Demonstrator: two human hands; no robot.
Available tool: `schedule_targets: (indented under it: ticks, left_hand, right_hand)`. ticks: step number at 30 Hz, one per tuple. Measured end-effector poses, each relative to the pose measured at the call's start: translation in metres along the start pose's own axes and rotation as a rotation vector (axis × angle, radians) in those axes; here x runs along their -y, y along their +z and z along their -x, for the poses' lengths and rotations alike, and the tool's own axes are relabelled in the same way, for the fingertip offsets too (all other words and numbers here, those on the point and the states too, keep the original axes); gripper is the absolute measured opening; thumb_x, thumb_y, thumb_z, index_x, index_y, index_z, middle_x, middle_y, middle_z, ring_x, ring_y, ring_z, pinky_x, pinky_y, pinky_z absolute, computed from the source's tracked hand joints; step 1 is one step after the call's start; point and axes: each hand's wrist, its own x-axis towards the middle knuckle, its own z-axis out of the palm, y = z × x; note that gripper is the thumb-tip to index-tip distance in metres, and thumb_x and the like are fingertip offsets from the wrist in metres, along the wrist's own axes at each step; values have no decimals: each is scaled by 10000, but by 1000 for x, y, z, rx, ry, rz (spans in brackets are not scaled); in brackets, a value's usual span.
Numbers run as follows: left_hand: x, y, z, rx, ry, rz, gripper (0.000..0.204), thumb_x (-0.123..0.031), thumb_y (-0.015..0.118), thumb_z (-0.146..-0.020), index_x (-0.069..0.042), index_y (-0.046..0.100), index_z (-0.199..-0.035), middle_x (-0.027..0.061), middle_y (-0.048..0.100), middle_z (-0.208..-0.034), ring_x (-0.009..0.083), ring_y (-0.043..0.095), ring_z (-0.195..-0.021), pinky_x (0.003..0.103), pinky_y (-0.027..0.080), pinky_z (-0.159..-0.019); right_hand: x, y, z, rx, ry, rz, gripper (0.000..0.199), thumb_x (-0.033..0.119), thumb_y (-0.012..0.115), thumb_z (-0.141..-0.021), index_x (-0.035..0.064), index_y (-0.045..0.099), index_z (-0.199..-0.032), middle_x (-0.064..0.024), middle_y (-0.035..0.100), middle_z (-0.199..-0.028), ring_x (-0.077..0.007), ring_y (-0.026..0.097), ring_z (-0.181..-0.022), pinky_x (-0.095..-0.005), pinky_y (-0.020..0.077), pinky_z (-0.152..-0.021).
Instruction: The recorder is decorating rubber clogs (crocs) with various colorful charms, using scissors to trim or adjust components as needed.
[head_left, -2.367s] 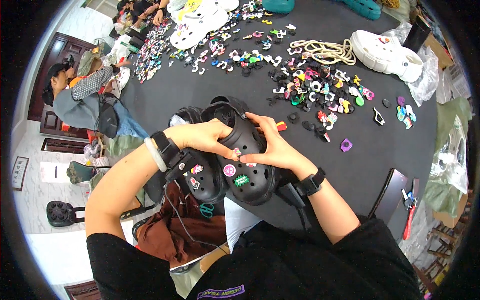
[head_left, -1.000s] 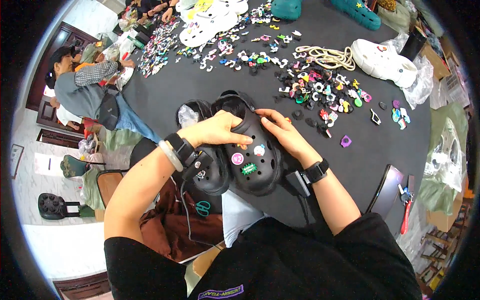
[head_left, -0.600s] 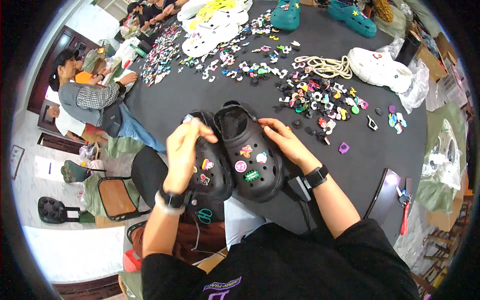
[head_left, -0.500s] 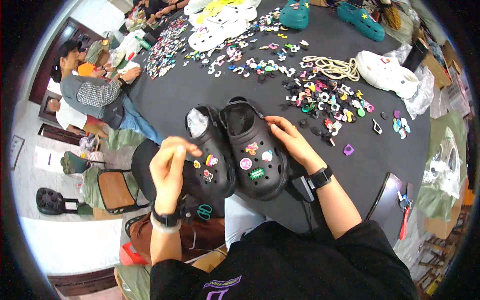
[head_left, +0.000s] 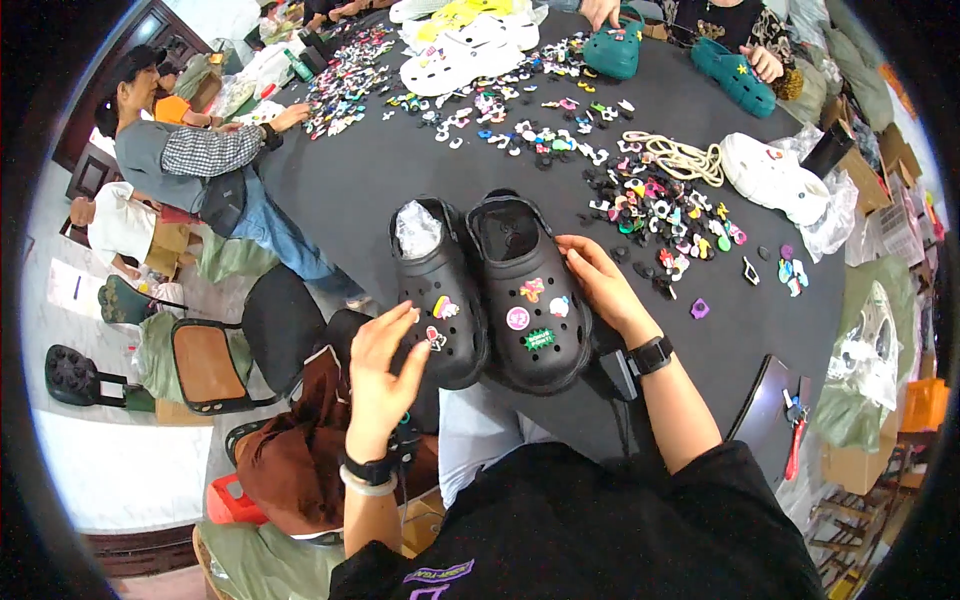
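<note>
Two black clogs stand side by side at the table's near edge, toes toward me. The left clog (head_left: 452, 345) has crumpled clear plastic (head_left: 417, 230) in its opening and a few charms, including a rainbow charm (head_left: 445, 307). On the right clog (head_left: 535, 365) sit several charms, among them a round pink one (head_left: 517, 318) and a green spiky one (head_left: 539, 340). My left hand (head_left: 385, 365) is open, thumb and fingers apart, fingertips at the left clog's outer side. Lying along the right clog's outer side, my right hand (head_left: 603, 285) has its fingers stretched out and grips nothing visible.
Loose charms (head_left: 660, 205) lie in piles across the black table (head_left: 400, 165). Beyond are a cream rope (head_left: 680, 160), white clogs (head_left: 470, 60) and teal clogs (head_left: 733, 77) near another person's hands. A phone (head_left: 760, 405) with keys lies right. A co-worker (head_left: 190, 150) sits left.
My left hand has spread its fingers and covers a small yellow charm seen before. My right hand stays beside the right clog. Another person's hands have come in by the teal clogs.
</note>
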Motion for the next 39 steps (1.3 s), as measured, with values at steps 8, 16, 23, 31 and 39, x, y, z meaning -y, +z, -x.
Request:
schedule_targets:
  ticks: [8, 16, 23, 31, 39]
  left_hand:
    - [-9, 41, 3, 32, 125, -317, 349, -174, 619, -877, -20, 637, -1190, 72, 585, -1324, 284, 527, -1168, 448, 335, -1019]
    - [-5, 65, 20, -52, -10, -180, 420, -214, 537, -920, -34, 591, -1296, 154, 475, -1440, 361, 425, -1285, 481, 266, -1090]
    - [-2, 70, 25, -23, 2, -134, 523, -256, 487, -949, 1, 455, -1404, 207, 369, -1499, 416, 310, -1375, 507, 208, -1131]
    - [0, 70, 28, -30, 22, -155, 525, -265, 466, -964, -5, 435, -1419, 201, 361, -1501, 405, 307, -1373, 506, 202, -1136]
    - [0, 70, 32, -22, -10, -131, 537, -234, 495, -946, -3, 423, -1425, 197, 332, -1522, 401, 279, -1395, 505, 195, -1141]
  right_hand:
    - [9, 0, 10, -38, -39, 307, 354, 249, 505, -1018, 23, 539, -1289, -65, 571, -1260, -144, 487, -1211, -296, 376, -1044]
    - [50, -28, 18, -125, -238, 764, 427, 238, 634, -915, -6, 545, -1254, -186, 600, -1147, -259, 638, -973, -378, 514, -866]
    - [72, -93, 32, -646, -237, 1244, 333, 203, 663, -861, 74, 612, -1164, -152, 624, -1059, -330, 618, -958, -419, 499, -847]
    - [57, -62, -20, -460, -305, 1565, 298, 252, 727, -787, 165, 683, -1069, -16, 624, -1092, -237, 543, -1120, -427, 412, -919]
    - [65, -90, -13, -388, -186, 1340, 338, 234, 791, -711, 171, 660, -1016, -52, 601, -989, -264, 600, -1009, -393, 498, -827]
